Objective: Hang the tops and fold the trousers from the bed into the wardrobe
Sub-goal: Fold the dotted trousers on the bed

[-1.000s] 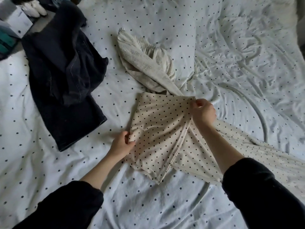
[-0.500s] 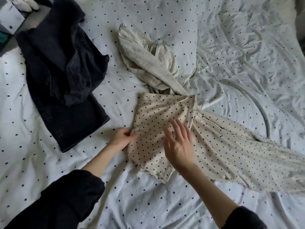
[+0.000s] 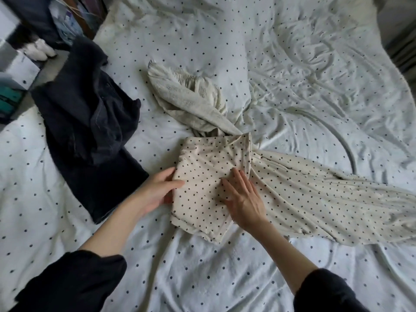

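Observation:
Cream trousers with black dots (image 3: 299,190) lie across the bed (image 3: 292,64); one end is folded over into a flat panel in the middle, and the rest trails off to the right. My left hand (image 3: 157,190) grips the panel's left edge, thumb on top and fingers under the cloth. Flat on the folded panel lies my right hand (image 3: 242,198), fingers straight and pressing down. A pale cream garment (image 3: 191,102) lies bunched just beyond the fold. Dark trousers (image 3: 90,122) lie crumpled at the bed's left side.
The bed has a white sheet with small dark dots, wrinkled at the right. Past its left edge are white shoes (image 3: 39,49), a white box (image 3: 21,68) and other clutter on the floor.
My right hand let go of the folded-over end, came down flat on the panel and slid a little toward me. My left hand shifted its hold up the left edge.

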Tool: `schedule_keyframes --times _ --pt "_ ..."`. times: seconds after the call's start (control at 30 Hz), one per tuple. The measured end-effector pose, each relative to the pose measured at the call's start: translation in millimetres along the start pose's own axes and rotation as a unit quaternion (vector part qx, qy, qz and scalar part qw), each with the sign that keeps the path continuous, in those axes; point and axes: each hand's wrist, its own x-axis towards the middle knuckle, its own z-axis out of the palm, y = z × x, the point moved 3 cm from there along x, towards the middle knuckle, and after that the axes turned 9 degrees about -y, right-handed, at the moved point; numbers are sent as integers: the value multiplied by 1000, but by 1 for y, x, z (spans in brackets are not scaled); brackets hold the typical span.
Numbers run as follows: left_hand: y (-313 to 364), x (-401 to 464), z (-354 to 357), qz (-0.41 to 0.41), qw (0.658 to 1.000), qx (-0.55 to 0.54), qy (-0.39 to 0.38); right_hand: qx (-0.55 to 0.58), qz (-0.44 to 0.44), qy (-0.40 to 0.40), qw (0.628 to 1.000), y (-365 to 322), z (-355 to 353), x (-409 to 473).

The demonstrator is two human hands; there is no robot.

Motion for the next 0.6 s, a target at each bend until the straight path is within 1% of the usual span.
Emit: schedule_keyframes --times 0.03,0.07,0.1,0.13,0.2,0.23,0.3,0.33,0.37,0.4,0.43,0.5,0.53,0.57,0.6 --pt "11 -5 10 7 1000 10 -7 45 1 -9 999 2 -5 0" --pt "23 -8 23 14 1000 22 -16 120 12 -23 992 6 -14 -3" --pt "34 -12 36 20 999 33 -23 221 30 -28 974 9 -23 -6" --pt "43 -14 51 27 998 49 -34 327 61 -34 943 14 -32 -11" --pt "61 -17 88 51 990 121 -56 522 109 -51 844 28 -53 -28" --pt "69 -17 113 66 981 173 -65 591 125 -56 795 38 -64 -40" --pt "76 -16 153 100 952 276 -89 686 141 -68 711 57 -73 -55" --pt "76 -12 182 114 931 329 -113 723 145 -65 672 73 -76 -65" --pt "73 -8 204 126 908 376 -131 755 151 -63 635 83 -79 -71" --pt "68 -3 228 131 886 419 -147 776 161 -57 608 96 -81 -79" --pt "61 2 246 134 866 454 -165 789 176 -45 587 106 -80 -84" --pt "38 12 281 111 833 496 -219 793 202 -26 574 129 -77 -96" --pt "26 16 290 94 821 510 -240 783 212 -26 584 137 -74 -99" --pt "14 21 295 76 817 513 -251 766 227 -24 601 146 -70 -103" --pt "4 26 294 64 829 499 -245 740 244 -21 626 154 -65 -105"
